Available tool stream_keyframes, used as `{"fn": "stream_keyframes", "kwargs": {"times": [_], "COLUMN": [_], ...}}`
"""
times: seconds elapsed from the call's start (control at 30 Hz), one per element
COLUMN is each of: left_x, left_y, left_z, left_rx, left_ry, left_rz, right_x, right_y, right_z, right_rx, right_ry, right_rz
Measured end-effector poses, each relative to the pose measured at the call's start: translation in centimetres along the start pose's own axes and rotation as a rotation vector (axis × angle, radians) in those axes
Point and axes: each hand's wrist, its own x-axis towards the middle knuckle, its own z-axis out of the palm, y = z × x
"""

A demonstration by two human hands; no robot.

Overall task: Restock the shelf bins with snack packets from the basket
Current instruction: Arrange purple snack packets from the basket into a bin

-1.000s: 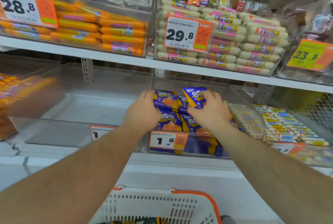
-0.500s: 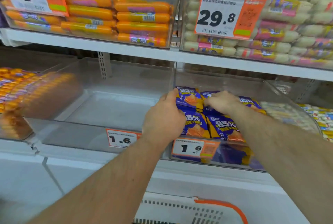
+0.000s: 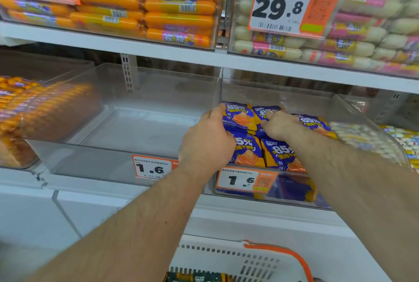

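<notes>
Landmark: the clear bin (image 3: pixel 353 109) on the lower shelf, marked 1.6. Left of it stands a second clear bin (image 3: pixel 113 127) with bare floor. Below and in front of it sits a white basket (image 3: pixel 238 261) with an orange handle, dark packets at its bottom. Inside the landmark bin lie blue-and-orange snack packets (image 3: pixel 278 152), stacked. Left hand (image 3: pixel 207 141) presses against the stack's left side, fingers curled round a packet edge. Right hand (image 3: pixel 280 124) rests on the top packets, fingers bent, grip unclear.
</notes>
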Motion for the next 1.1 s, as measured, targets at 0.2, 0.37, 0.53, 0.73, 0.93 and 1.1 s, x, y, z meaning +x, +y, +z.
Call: {"fn": "stream_keyframes", "kwargs": {"times": [0.2,0.37,0.53,0.73,0.93,1.1], "left_x": [0.0,-0.1,-0.5,-6.6,-14.4,-17.7], "left_y": [0.0,0.1,0.3,1.4,-0.8,-4.4], "left_z": [0.0,-0.1,-1.2,-3.2,-6.2,-8.1], "left_rx": [0.002,0.013,-0.013,0.094,0.151,0.279], "left_ry": [0.005,-0.004,-0.123,-0.012,-0.132,-0.421], "left_rz": [0.009,0.007,0.002,0.285,0.323,0.164], "right_x": [0.6,-0.8,-7.1,-16.0,-23.5,-27.2], "right_y": [-0.2,-0.2,-1.8,-4.3,-6.4,-7.0], "right_z": [0.2,-1.2,-3.2,-2.6,0.4,4.9], "right_rx": [0.012,0.102,0.207,0.314,0.557,0.607], "right_ry": [-0.039,-0.011,0.281,0.615,0.667,0.470], "right_rz": [0.050,0.030,-0.055,-0.347,-0.539,-0.576]}}
